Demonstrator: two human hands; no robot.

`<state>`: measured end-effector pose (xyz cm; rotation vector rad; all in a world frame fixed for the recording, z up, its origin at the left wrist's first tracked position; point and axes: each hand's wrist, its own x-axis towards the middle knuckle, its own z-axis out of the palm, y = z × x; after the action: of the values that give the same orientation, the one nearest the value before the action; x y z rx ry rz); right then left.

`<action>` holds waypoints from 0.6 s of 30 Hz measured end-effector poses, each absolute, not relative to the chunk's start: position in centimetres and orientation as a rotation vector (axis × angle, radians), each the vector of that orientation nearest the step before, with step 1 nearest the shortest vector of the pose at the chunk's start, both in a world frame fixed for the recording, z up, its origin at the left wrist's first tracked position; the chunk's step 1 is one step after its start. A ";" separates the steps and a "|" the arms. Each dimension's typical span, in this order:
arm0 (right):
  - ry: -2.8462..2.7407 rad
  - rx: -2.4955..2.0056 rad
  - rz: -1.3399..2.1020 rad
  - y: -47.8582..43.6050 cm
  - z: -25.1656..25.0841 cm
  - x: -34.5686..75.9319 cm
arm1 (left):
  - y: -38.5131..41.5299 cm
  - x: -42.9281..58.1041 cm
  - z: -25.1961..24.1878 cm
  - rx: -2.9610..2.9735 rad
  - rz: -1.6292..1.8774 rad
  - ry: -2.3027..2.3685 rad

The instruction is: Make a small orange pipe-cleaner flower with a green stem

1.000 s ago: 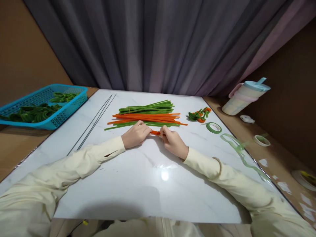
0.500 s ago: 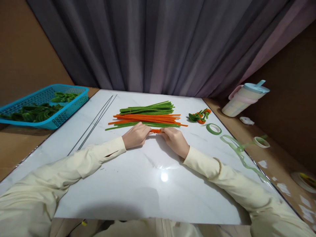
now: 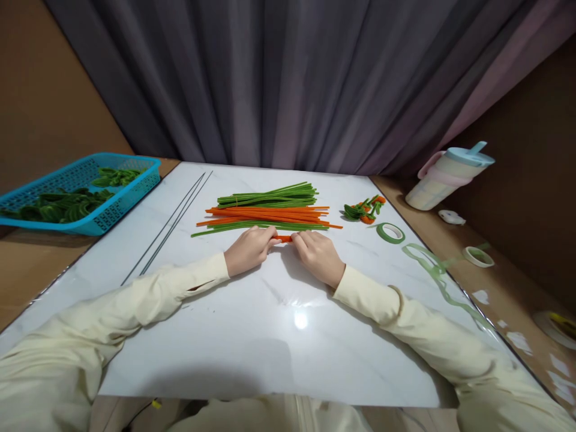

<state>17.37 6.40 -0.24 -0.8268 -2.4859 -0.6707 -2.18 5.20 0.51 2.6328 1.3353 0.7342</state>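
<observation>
A short orange pipe-cleaner piece [image 3: 283,239] runs between my two hands just above the table. My left hand [image 3: 252,249] pinches its left end, and the fingers of my right hand [image 3: 318,255] are closed on its right end. The ends are hidden inside my fingers. Right behind my hands lie loose green pipe cleaners [image 3: 310,227], then a row of orange pipe cleaners [image 3: 270,214], then a bundle of green pipe cleaners [image 3: 270,196].
A blue basket [image 3: 90,225] with green looped pieces stands at left. Thin dark wires [image 3: 173,225] lie beside it. To the right are orange-green pipe-cleaner pieces [image 3: 364,210], green tape [image 3: 390,233], a tape strip [image 3: 432,270], a tape roll [image 3: 477,257] and a tumbler [image 3: 445,180].
My left fingers have shifted slightly and curl more over the left end of the orange piece. My right hand stays almost in place.
</observation>
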 end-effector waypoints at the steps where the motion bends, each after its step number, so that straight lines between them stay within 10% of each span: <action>1: -2.504 -0.832 -0.677 6.4 -0.2 17.4 | 5.3 -2.2 0.7 2.590 0.694 1.318; 18: -2.557 -0.768 -0.573 6.2 -0.1 17.2 | 5.7 -2.6 3.8 2.340 0.481 1.027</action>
<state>17.24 6.19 -0.08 -0.7682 -2.5567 -0.5734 -2.55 5.68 3.84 2.3397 1.0265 0.4809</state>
